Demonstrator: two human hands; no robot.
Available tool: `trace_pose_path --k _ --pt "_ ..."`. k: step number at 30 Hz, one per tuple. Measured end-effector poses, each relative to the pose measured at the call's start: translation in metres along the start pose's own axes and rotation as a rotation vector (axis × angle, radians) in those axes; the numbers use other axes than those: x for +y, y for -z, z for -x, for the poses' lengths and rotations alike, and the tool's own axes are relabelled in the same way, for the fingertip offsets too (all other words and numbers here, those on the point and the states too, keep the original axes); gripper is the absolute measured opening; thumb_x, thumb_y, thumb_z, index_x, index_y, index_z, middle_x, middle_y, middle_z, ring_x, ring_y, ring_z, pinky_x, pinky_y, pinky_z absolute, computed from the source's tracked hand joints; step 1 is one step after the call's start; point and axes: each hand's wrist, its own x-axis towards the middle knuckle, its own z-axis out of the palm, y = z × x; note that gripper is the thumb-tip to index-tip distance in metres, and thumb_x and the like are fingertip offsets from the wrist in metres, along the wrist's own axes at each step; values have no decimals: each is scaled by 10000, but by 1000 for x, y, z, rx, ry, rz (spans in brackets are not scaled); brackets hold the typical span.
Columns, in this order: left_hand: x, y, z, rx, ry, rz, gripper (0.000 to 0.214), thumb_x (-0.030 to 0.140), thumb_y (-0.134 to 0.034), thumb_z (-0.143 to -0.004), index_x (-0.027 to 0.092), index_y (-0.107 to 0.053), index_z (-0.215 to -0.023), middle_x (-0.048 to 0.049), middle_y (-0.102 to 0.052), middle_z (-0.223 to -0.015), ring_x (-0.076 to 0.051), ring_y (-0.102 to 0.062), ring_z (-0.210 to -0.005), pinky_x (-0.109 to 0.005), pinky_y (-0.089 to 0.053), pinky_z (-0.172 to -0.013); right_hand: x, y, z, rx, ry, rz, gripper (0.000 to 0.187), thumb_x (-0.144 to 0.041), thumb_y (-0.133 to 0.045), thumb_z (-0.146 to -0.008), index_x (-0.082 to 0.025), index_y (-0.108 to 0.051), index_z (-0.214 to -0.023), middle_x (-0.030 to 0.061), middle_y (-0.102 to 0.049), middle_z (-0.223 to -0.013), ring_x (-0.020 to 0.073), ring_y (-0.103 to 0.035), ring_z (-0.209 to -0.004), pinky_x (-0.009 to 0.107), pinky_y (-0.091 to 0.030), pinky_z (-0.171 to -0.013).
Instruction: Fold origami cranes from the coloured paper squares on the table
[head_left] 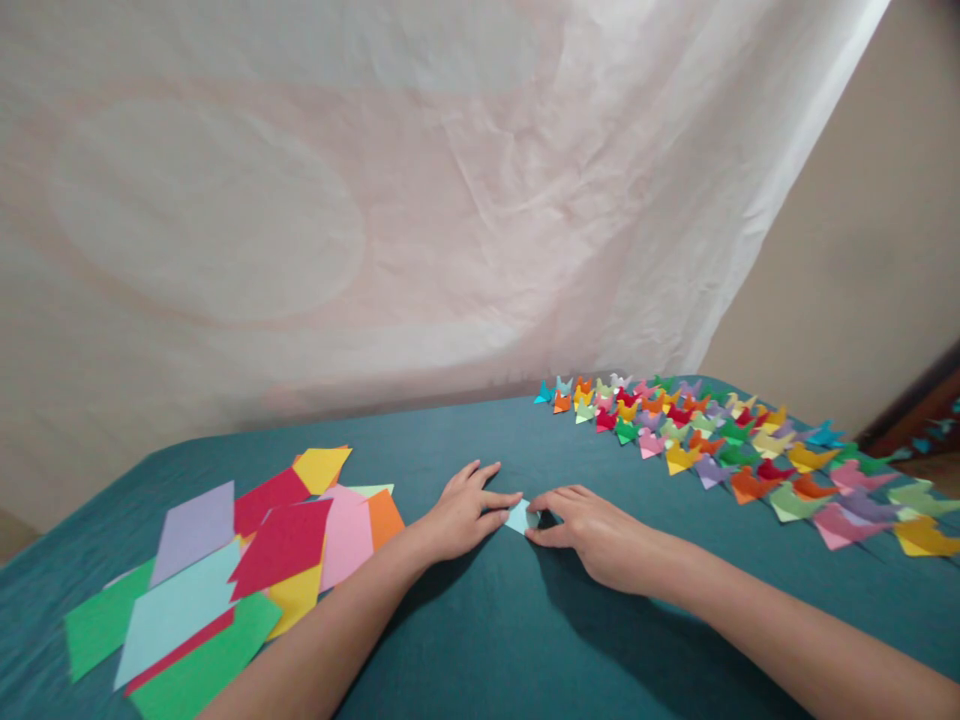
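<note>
A small folded piece of light blue paper [519,516] lies on the teal cloth between my two hands. My left hand [465,510] rests flat on the cloth with fingers stretched out, its fingertips touching the paper's left edge. My right hand [589,525] presses its curled fingertips down on the paper's right side, pinching it against the table.
Flat coloured paper sheets [225,570] lie spread at the left. Many folded paper birds [720,440] stand in rows at the right, reaching the table's [480,640] right edge. A pale wrinkled cloth [375,200] hangs behind the table.
</note>
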Motion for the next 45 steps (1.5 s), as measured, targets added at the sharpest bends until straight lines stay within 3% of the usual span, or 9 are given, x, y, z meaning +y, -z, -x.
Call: trace_pose_path --k 9,22,28,32,38,45 --pt "2 2 1 -13 10 11 339 354 -473 -890 376 -531 -1224 -23 -287 -1466 -287 -176 -1362 -503 -166 -1080 2 5 4 -31 22 -15 519 20 -454 -743 -276 -628 -1131 89 -520 -1274 236 -469 -1140 393 -384 -913" --pt "-8 -2 1 11 -9 -14 455 507 -491 -849 356 -480 -1278 -41 -274 -1472 -306 -181 -1357 -499 -170 -1077 7 -5 -1 72 48 -40 424 -25 -452 -791 -266 -663 -1070 73 -605 -1174 218 -501 -1099 400 -363 -936" --pt "-11 -5 0 29 -1 -24 527 532 -501 -833 333 -438 -1316 -60 -295 -1461 -308 -192 -1352 -488 -181 -1074 8 -24 -6 225 20 -29 395 -45 -395 -857 -167 -565 -1192 111 -649 -1014 207 -533 -1015 385 -407 -897" --pt "-11 -6 0 50 0 -17 515 512 -522 -828 356 -436 -1310 -47 -304 -1457 -305 -202 -1349 -497 -186 -1069 14 -37 -7 327 -20 -83 388 -56 -374 -871 -169 -557 -1194 113 -633 -1035 211 -527 -1017 387 -435 -881" --pt "-5 -4 0 38 -7 -11 404 439 -545 -836 392 -516 -1236 -42 -324 -1445 -309 -231 -1338 -496 -204 -1058 22 -38 -7 452 -102 -254 491 -5 -307 -838 -183 -507 -1249 91 -649 -1028 186 -537 -999 389 -453 -887" --pt "-8 -3 -1 7 -16 -11 406 456 -510 -854 406 -487 -1256 -34 -294 -1462 -316 -211 -1345 -508 -176 -1065 21 -39 -7 388 -75 -266 583 38 -336 -748 -198 -509 -1251 80 -613 -1151 188 -508 -1079 390 -436 -935"
